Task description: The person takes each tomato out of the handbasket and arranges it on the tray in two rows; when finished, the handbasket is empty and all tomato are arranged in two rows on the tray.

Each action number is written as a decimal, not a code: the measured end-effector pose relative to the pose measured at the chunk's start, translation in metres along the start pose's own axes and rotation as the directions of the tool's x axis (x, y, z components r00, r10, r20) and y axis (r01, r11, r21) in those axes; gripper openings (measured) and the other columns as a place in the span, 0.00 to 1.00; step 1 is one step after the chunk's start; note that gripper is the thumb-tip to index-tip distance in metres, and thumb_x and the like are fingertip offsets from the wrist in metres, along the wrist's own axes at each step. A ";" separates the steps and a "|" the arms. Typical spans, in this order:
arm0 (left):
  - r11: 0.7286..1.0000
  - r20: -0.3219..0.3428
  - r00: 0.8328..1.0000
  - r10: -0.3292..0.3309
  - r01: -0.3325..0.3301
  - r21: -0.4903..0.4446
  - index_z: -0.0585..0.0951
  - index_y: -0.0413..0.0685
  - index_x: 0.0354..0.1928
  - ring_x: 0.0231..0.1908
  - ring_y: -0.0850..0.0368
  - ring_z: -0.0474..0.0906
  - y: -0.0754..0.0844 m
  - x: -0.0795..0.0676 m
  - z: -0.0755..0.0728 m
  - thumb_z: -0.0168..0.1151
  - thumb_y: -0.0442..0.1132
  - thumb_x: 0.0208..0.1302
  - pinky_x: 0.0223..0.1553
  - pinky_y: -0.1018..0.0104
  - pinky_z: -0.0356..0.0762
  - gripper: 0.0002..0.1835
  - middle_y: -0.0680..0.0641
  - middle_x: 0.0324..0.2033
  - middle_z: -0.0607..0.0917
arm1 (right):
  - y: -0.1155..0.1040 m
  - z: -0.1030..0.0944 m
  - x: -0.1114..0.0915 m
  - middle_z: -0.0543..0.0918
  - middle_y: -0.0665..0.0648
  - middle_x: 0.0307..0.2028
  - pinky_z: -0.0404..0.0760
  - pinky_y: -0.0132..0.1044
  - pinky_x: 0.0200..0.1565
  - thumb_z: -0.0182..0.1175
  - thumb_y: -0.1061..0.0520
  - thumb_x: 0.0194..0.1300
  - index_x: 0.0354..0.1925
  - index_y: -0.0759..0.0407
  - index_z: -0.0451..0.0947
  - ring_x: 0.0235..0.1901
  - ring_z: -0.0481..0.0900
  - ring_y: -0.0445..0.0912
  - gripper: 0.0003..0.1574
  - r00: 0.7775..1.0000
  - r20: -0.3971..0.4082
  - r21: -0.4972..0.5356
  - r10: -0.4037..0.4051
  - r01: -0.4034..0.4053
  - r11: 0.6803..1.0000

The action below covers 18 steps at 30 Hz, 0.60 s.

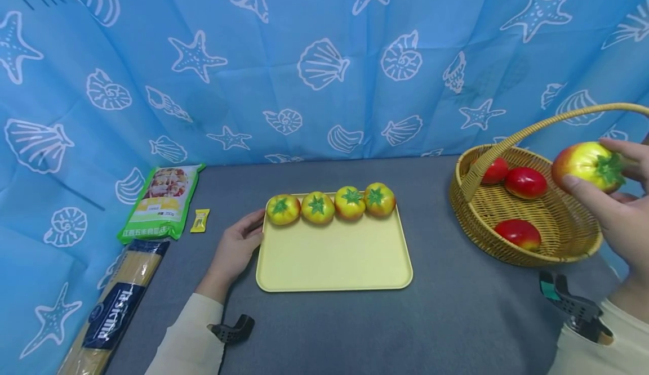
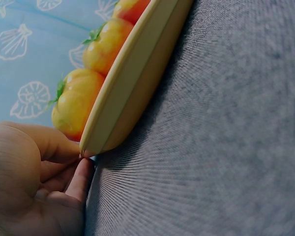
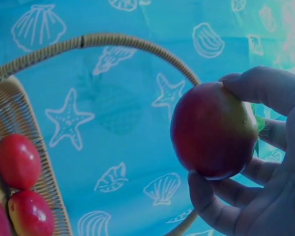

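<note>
My right hand (image 1: 626, 195) grips a yellow-and-red tomato (image 1: 585, 166) with a green leafy top, held above the right side of the wicker basket (image 1: 469, 217). In the right wrist view, thumb and fingers close round the tomato (image 3: 211, 132), its red side facing the camera. On the left, my left hand (image 1: 238, 245) pinches the left rim of a pale yellow tray (image 1: 334, 262); the left wrist view has finger and thumb meeting at the tray's edge (image 2: 123, 93). Several similar tomatoes (image 1: 318, 207) sit in a row along the tray's back edge.
Inside the basket lie several smooth red fruits (image 1: 525, 182), and its tall handle (image 1: 542, 127) arches above them. At the left are a green food bag (image 1: 162, 200), a small yellow packet (image 1: 200, 221) and a pack of noodles (image 1: 119, 302). A blue curtain (image 1: 324, 110) hangs behind.
</note>
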<state>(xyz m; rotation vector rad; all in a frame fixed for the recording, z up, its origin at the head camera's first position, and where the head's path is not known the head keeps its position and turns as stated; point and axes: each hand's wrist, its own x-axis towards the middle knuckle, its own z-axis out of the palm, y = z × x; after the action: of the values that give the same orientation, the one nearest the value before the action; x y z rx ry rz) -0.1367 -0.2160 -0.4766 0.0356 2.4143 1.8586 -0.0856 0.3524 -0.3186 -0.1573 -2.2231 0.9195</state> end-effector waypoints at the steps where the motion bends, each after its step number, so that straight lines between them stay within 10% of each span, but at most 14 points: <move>1: 1.000 0.000 1.000 -0.001 0.001 -0.002 0.70 0.38 0.81 0.72 0.43 0.74 0.000 0.000 0.000 0.57 0.29 0.82 0.68 0.60 0.77 0.29 0.38 0.77 0.71 | -0.001 -0.001 -0.001 0.75 0.31 0.61 0.66 0.07 0.41 0.70 0.63 0.73 0.78 0.48 0.76 0.55 0.70 0.27 0.39 1.000 -0.004 -0.002 -0.010 0.010 1.000; 18: 1.000 -0.005 1.000 -0.001 0.001 0.006 0.70 0.38 0.81 0.72 0.43 0.74 -0.001 0.000 0.000 0.57 0.29 0.81 0.68 0.61 0.77 0.29 0.39 0.78 0.71 | -0.049 0.004 -0.010 0.70 0.34 0.64 0.70 0.09 0.48 0.74 0.69 0.64 0.74 0.60 0.79 0.58 0.70 0.36 0.41 0.975 0.080 0.130 -0.209 0.198 0.972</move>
<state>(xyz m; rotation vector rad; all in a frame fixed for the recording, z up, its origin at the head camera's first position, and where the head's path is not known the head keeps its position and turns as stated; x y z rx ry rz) -0.1371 -0.2165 -0.4778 0.0304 2.4221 1.8534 -0.0737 0.3106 -0.2941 0.1711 -2.2109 0.9616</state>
